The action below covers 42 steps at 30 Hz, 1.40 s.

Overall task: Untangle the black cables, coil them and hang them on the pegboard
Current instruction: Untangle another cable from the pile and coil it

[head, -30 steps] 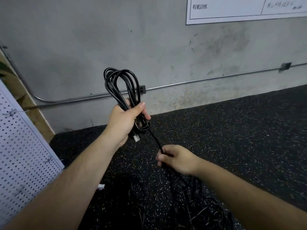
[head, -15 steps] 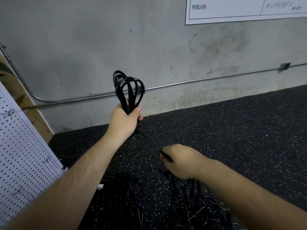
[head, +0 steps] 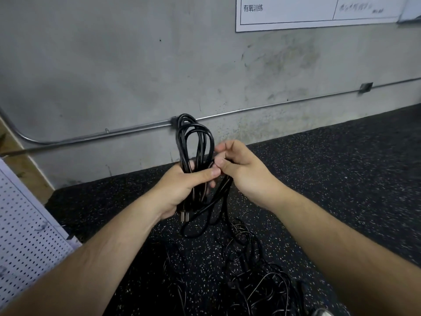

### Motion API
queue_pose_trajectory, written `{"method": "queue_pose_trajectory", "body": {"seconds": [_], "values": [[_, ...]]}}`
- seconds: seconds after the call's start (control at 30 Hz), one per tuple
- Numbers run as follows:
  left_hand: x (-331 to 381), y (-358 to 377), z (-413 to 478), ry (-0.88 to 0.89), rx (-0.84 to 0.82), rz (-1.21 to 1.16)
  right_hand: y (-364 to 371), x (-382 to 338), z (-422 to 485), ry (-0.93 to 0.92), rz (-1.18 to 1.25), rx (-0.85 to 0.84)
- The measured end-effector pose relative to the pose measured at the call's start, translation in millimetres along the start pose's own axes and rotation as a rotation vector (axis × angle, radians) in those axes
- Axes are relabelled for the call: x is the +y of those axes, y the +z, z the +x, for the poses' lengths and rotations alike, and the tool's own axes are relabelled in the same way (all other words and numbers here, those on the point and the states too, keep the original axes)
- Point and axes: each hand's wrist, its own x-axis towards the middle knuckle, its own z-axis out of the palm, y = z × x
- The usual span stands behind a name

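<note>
Hands, two, both bare, meeting mid-frame. Left hand (head: pixel 182 190): fingers and thumb wrapped round the waist of one cable coil (head: pixel 194 139), thumb laid across the front. Right hand (head: pixel 242 171): fingers curled, tips pinching a black strand at the coil's right edge, touching the left thumb. Coil: one bundle of several long black loops, standing upright above the left fist; two plug ends (head: pixel 184 216) stick out below the palm. Trailing strand (head: pixel 200 224): one, sagging in a loop under the hands and running down to the floor. Cable tangle (head: pixel 262 281): one heap of thin black cables on the floor between the forearms; number of separate cables cannot be told. Floor (head: pixel 341 179): black rubber with pale speckles. Pegboard (head: pixel 27 236): one, white and perforated, leaning at the left edge, well apart from the coil. Wall (head: pixel 114 65): grey concrete, carrying one metal conduit (head: pixel 91 136) and one white printed sheet (head: pixel 296 12) at top right.
</note>
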Motion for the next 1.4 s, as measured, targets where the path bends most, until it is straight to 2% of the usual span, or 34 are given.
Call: {"method": "queue_pose_trajectory", "body": {"seconds": [0.1,0.17,0.33,0.5,0.7,0.8,0.97,1.07,1.13,1.2,1.4], "values": [[2,-5,3,0.032,-0.039,-0.108,-8,3,2,0.020,0.010,-0.018],[4,-9,4,0.048,-0.042,-0.187,-18,4,2,0.026,-0.123,-0.031],[4,-15,6,0.031,0.112,-0.240,-34,9,-3,0.114,-0.402,-0.057],[1,-26,12,0.068,0.187,-0.252,-40,27,-6,0.163,-0.543,-0.117],[-1,-26,16,0.056,0.193,-0.230,-32,38,-12,-0.043,-0.907,-0.308],[2,-27,16,0.069,0.254,-0.300,-27,48,-14,-0.067,-1.023,-0.330],[6,-34,17,0.115,0.325,-0.430,-7,81,-28,0.133,-1.494,-0.562],[6,-36,19,0.132,0.325,-0.461,7,105,-42,0.290,-1.635,-0.756],[5,-33,19,0.137,0.302,-0.426,14,121,-51,0.355,-1.680,-0.865],[0,-27,19,0.142,0.261,-0.392,19,133,-57,0.387,-1.683,-0.905],[-5,-21,22,0.110,0.246,-0.405,14,140,-59,0.539,-1.580,-0.845]]}}
